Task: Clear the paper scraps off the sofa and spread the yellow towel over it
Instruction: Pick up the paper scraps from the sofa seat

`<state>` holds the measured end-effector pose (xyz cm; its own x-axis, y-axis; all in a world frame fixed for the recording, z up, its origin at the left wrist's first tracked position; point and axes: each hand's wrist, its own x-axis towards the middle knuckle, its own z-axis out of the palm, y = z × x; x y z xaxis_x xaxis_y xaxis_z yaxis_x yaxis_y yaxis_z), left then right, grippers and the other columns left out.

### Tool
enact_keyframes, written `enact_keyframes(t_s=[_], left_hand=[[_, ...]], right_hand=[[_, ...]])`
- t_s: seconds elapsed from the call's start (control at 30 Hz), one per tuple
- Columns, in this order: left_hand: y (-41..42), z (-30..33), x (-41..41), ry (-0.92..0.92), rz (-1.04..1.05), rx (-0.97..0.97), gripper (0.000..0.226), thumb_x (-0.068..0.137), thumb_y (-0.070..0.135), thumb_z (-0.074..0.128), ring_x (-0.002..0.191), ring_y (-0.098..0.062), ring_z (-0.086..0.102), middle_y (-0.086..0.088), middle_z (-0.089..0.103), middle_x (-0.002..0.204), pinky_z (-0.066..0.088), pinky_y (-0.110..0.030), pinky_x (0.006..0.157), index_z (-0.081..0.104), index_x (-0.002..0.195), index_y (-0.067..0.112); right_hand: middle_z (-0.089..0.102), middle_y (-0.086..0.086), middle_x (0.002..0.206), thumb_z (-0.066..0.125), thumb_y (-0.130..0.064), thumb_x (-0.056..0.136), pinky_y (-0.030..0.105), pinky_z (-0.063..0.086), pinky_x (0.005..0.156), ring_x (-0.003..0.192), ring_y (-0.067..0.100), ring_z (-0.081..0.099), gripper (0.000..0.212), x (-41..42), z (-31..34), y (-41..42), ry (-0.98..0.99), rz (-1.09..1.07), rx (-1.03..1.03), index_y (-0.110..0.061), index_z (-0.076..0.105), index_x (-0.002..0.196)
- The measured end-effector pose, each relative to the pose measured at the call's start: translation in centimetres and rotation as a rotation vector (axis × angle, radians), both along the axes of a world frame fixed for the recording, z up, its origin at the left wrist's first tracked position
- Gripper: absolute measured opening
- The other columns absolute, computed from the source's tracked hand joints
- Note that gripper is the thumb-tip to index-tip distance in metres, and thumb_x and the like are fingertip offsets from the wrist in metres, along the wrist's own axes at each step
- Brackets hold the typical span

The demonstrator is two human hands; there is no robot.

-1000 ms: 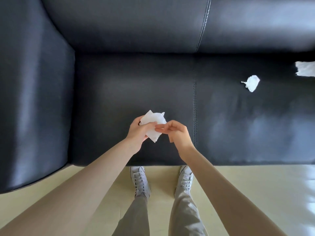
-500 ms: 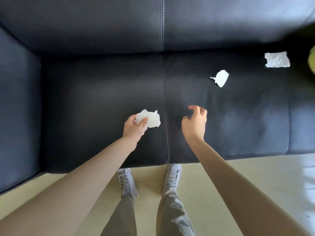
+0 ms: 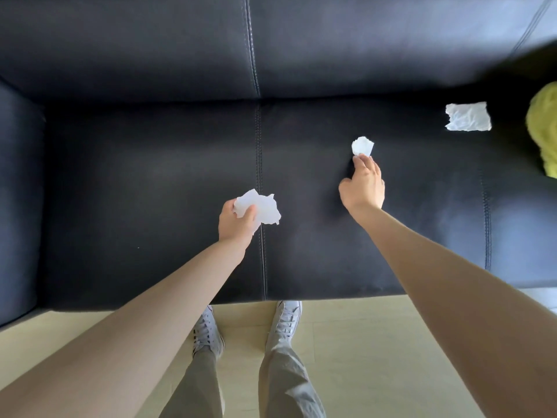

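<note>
Over the black leather sofa (image 3: pixel 150 182) seat, my left hand (image 3: pixel 236 223) grips a crumpled white paper wad (image 3: pixel 260 210). Further right, my right hand's (image 3: pixel 363 187) fingers (image 3: pixel 361 160) pinch a small white paper scrap (image 3: pixel 363 146). A flat white paper scrap (image 3: pixel 467 116) lies far right, near the bunched yellow towel (image 3: pixel 544 131).

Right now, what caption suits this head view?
Left hand grips crumpled white paper; right hand pinches a small white scrap off the black leather sofa.
</note>
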<state>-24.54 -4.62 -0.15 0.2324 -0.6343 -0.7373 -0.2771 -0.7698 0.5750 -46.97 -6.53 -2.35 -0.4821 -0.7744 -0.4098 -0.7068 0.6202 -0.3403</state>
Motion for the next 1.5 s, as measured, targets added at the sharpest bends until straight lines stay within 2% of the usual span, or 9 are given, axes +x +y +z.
enact_keyframes(t_s=[0.13, 0.27, 0.57, 0.7, 0.8, 0.87, 1.03, 1.3, 1.5], left_hand=[[-0.4, 0.3, -1.8, -0.052, -0.048, 0.008, 0.024, 0.061, 0.022, 0.041, 0.057, -0.017, 0.034, 0.000, 0.043, 0.068, 0.027, -0.025, 0.053, 0.051, 0.081, 0.013], [-0.9, 0.7, -3.9, -0.065, -0.053, 0.029, 0.013, 0.068, 0.017, 0.040, 0.060, -0.020, 0.036, 0.000, 0.046, 0.067, 0.029, -0.024, 0.053, 0.047, 0.077, 0.009], [-2.0, 3.5, -8.5, -0.054, 0.014, -0.059, 0.031, 0.075, 0.040, 0.055, 0.091, -0.019, 0.059, 0.010, 0.059, 0.089, 0.048, -0.038, 0.086, 0.058, 0.101, 0.024], [-2.7, 3.9, -10.0, 0.094, 0.050, -0.069, 0.019, 0.086, 0.027, 0.056, 0.087, -0.014, 0.057, 0.009, 0.057, 0.091, 0.047, -0.027, 0.078, 0.056, 0.103, 0.020], [-3.1, 3.8, -10.6, 0.156, 0.042, -0.059, 0.017, 0.091, 0.021, 0.053, 0.083, -0.009, 0.055, 0.010, 0.057, 0.091, 0.045, -0.019, 0.067, 0.055, 0.108, 0.020], [-3.3, 3.3, -10.8, 0.178, 0.069, 0.000, 0.018, 0.092, 0.026, 0.053, 0.092, -0.015, 0.060, 0.007, 0.060, 0.096, 0.052, -0.028, 0.080, 0.055, 0.108, 0.021], [-4.2, 2.7, -9.9, 0.474, 0.302, 0.238, 0.039, 0.093, 0.052, 0.049, 0.095, -0.019, 0.068, 0.000, 0.070, 0.104, 0.053, -0.033, 0.090, 0.063, 0.111, 0.020], [-5.6, 1.7, -8.0, 0.338, 0.039, 0.098, 0.025, 0.084, 0.005, 0.067, 0.094, -0.018, 0.065, 0.000, 0.068, 0.103, 0.051, -0.032, 0.086, 0.063, 0.105, 0.018], [-6.1, 0.0, -9.7, 0.282, -0.045, 0.104, 0.027, 0.078, 0.016, 0.070, 0.087, -0.014, 0.064, 0.005, 0.067, 0.093, 0.050, -0.028, 0.074, 0.067, 0.104, 0.018]], right_hand=[[0.053, -0.002, 0.127, 0.041, 0.001, 0.086, 0.029, 0.041, 0.088, 0.111, 0.019, 0.050, 0.044, -0.2, 1.3, 0.8, -0.022, -0.109, -0.291, -0.012, 0.056, 0.125], [0.055, -0.006, 0.098, 0.041, -0.004, 0.093, 0.022, 0.038, 0.067, 0.076, 0.013, 0.051, 0.022, -0.6, 3.8, 1.4, -0.165, -0.314, -0.404, -0.014, 0.058, 0.103], [0.061, -0.011, 0.086, 0.062, -0.017, 0.085, 0.007, 0.041, 0.059, 0.074, 0.003, 0.057, 0.019, -1.8, 7.6, 2.1, -0.387, -0.463, -0.417, -0.025, 0.057, 0.102], [0.064, -0.010, 0.084, 0.066, -0.022, 0.084, 0.017, 0.045, 0.066, 0.075, 0.003, 0.057, 0.009, -1.8, 8.5, 1.9, -0.348, -0.417, -0.436, -0.025, 0.060, 0.090], [0.063, -0.012, 0.088, 0.063, -0.022, 0.087, 0.024, 0.050, 0.070, 0.079, 0.004, 0.057, 0.010, -0.9, 8.8, 1.7, -0.363, -0.344, -0.408, -0.026, 0.060, 0.095], [0.065, -0.014, 0.091, 0.058, -0.024, 0.090, 0.030, 0.053, 0.073, 0.083, 0.007, 0.059, 0.020, 0.2, 8.8, 2.0, -0.417, -0.216, -0.329, -0.028, 0.057, 0.109], [0.073, -0.010, 0.093, 0.034, -0.030, 0.100, 0.022, 0.038, 0.051, 0.052, 0.009, 0.047, 0.045, 2.4, 8.3, 2.5, -0.530, -0.053, -0.141, -0.031, 0.022, 0.143], [0.074, -0.008, 0.086, 0.029, -0.016, 0.097, 0.005, 0.038, 0.058, 0.075, -0.017, 0.052, 0.047, 2.7, 7.9, 0.7, -0.657, -0.486, -0.198, -0.030, 0.027, 0.142], [0.071, -0.004, 0.095, 0.033, -0.004, 0.088, 0.015, 0.038, 0.064, 0.102, 0.013, 0.059, 0.050, -0.2, 6.0, 0.4, -0.640, -0.672, -0.175, -0.023, 0.041, 0.133]])
